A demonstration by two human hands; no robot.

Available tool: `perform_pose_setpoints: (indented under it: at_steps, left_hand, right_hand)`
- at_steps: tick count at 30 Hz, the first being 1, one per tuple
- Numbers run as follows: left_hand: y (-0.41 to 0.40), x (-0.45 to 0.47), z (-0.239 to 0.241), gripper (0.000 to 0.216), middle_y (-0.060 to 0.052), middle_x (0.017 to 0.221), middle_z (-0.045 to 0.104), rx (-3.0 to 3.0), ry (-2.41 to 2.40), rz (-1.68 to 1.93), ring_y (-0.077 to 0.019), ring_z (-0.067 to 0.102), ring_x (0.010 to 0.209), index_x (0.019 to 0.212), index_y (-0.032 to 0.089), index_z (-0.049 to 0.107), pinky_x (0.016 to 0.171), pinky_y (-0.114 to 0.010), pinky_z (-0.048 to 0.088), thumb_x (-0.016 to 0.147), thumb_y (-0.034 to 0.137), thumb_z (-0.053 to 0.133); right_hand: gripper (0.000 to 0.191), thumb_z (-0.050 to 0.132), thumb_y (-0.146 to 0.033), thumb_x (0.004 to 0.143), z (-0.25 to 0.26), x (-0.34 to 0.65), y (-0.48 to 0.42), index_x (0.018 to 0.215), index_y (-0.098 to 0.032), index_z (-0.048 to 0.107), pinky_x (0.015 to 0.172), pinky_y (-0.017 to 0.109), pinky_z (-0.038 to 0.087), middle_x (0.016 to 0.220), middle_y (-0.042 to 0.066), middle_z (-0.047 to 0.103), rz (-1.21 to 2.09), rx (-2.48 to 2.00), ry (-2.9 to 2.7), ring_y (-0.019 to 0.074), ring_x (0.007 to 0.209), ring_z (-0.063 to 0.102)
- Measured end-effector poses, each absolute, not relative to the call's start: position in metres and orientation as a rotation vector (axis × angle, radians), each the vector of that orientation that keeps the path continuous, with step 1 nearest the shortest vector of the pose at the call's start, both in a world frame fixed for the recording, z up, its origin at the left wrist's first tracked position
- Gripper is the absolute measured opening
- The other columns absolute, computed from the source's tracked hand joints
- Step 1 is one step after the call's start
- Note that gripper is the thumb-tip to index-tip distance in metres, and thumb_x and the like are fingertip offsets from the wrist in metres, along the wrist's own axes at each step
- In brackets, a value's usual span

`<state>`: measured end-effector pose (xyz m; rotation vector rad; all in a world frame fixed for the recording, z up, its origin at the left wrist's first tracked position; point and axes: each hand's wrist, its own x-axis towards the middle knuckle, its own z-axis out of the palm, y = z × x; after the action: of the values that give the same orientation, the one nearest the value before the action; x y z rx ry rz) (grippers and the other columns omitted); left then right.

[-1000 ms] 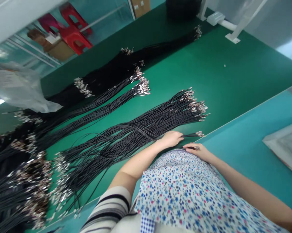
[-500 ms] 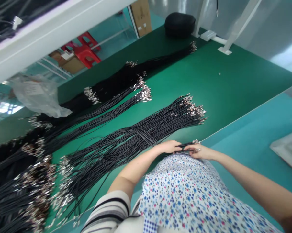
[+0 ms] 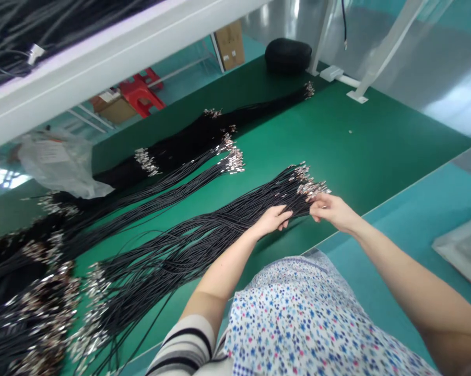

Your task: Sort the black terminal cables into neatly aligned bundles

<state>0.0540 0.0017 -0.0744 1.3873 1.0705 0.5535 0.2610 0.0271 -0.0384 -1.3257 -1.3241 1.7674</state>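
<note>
A long bundle of thin black cords (image 3: 204, 230) with silver metal end clasps lies across the green table (image 3: 361, 146). My left hand (image 3: 272, 219) is closed around a few black cords near the bundle's right end. My right hand (image 3: 329, 208) pinches the same cords by their silver clasps (image 3: 309, 187), just to the right of the left hand. Both hands hover at the bundle's clasp end, a little above the table.
More bundles of black cords (image 3: 180, 156) lie further back and heap up at the left (image 3: 35, 292). A clear plastic bag (image 3: 59, 162) sits at the far left. A black pouch (image 3: 288, 55) and white frame legs (image 3: 356, 94) stand at the table's far end. Red stools (image 3: 139, 94) are on the floor beyond.
Both hands have moved away from my body and up to the clasp end of the big bundle, carrying the few cords with them. The view has tilted upward.
</note>
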Motion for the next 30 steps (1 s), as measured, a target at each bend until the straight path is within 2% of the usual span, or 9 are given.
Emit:
perform_pose_setpoints:
  at_steps: [5,8,11,13,16,18,21,26,30]
  left_hand:
    - [0.015,0.052,-0.066,0.041,0.005,0.052,0.040,1.282,1.040,0.638,-0.0041,0.035,0.043,0.080,0.013,0.052,0.044,-0.018,0.027,0.083,0.052,0.041]
    - [0.021,0.037,-0.058,0.040,0.009,0.050,0.027,0.937,0.849,0.642,-0.0019,0.024,0.039,0.080,0.015,0.048,0.040,-0.017,0.016,0.077,0.054,0.053]
    - [0.031,0.013,-0.048,0.041,0.012,0.048,0.020,0.696,0.853,0.827,0.0000,0.015,0.036,0.071,0.017,0.039,0.038,-0.016,0.010,0.071,0.050,0.064]
    - [0.038,-0.004,-0.043,0.042,0.011,0.047,0.020,0.569,0.897,1.002,0.0001,0.014,0.035,0.069,0.018,0.036,0.037,-0.015,0.009,0.072,0.050,0.063]
    - [0.042,-0.021,-0.044,0.041,0.011,0.046,0.024,0.439,0.927,1.125,0.0001,0.016,0.034,0.070,0.018,0.036,0.037,-0.015,0.010,0.073,0.048,0.063]
    - [0.040,-0.026,-0.048,0.039,0.010,0.047,0.026,0.415,0.913,1.115,0.0002,0.017,0.034,0.071,0.017,0.038,0.037,-0.014,0.011,0.074,0.047,0.063]
    - [0.035,-0.027,-0.054,0.036,0.010,0.047,0.030,0.417,0.891,1.109,0.0001,0.020,0.034,0.073,0.016,0.041,0.037,-0.014,0.013,0.075,0.044,0.063]
    - [0.028,-0.025,-0.056,0.035,0.010,0.047,0.033,0.413,0.948,1.116,-0.0002,0.023,0.033,0.074,0.017,0.040,0.037,-0.014,0.015,0.075,0.044,0.062]
    - [0.022,-0.018,-0.058,0.037,0.006,0.055,0.042,0.498,1.025,1.036,-0.0005,0.028,0.035,0.075,0.016,0.043,0.036,-0.014,0.019,0.073,0.048,0.062]
  right_hand:
    - [0.029,0.072,-0.023,0.056,-0.028,0.235,0.057,0.076,-0.016,0.053,0.046,0.024,0.038,0.049,-0.003,0.054,1.682,-1.273,-1.169,0.0093,0.043,0.048]
    - [0.029,0.073,-0.026,0.056,-0.029,0.207,0.077,0.074,-0.016,0.054,0.048,0.025,0.041,0.051,-0.002,0.055,1.723,-1.163,-1.094,0.0097,0.045,0.051]
    - [0.031,0.070,-0.034,0.063,-0.047,0.179,0.090,0.084,-0.018,0.053,0.053,0.025,0.046,0.061,-0.002,0.059,1.729,-1.174,-1.041,0.0109,0.052,0.057]
    - [0.026,0.065,-0.039,0.070,-0.070,0.164,0.092,0.080,-0.018,0.053,0.047,0.022,0.043,0.060,-0.001,0.060,1.752,-1.425,-1.167,0.0098,0.048,0.056]
    - [0.028,0.063,-0.038,0.073,-0.107,0.147,0.090,0.059,-0.016,0.052,0.036,0.019,0.032,0.042,0.000,0.053,1.804,-1.783,-1.408,0.0072,0.034,0.046]
    - [0.030,0.064,-0.033,0.072,-0.125,0.138,0.090,0.051,-0.015,0.050,0.034,0.019,0.029,0.034,-0.001,0.047,1.841,-1.848,-1.431,0.0064,0.029,0.040]
    - [0.026,0.061,-0.024,0.071,-0.136,0.130,0.090,0.050,-0.016,0.047,0.033,0.020,0.029,0.034,-0.002,0.045,1.924,-1.903,-1.376,0.0062,0.028,0.037]
    - [0.024,0.053,-0.023,0.071,-0.117,0.139,0.061,0.050,-0.017,0.043,0.037,0.021,0.038,0.035,-0.006,0.039,2.214,-1.786,-1.203,0.0044,0.028,0.030]
    - [0.022,0.060,-0.037,0.069,-0.092,0.154,0.026,0.066,-0.016,0.052,0.041,0.022,0.041,0.043,-0.004,0.050,2.102,-1.381,-1.194,0.0074,0.034,0.042]
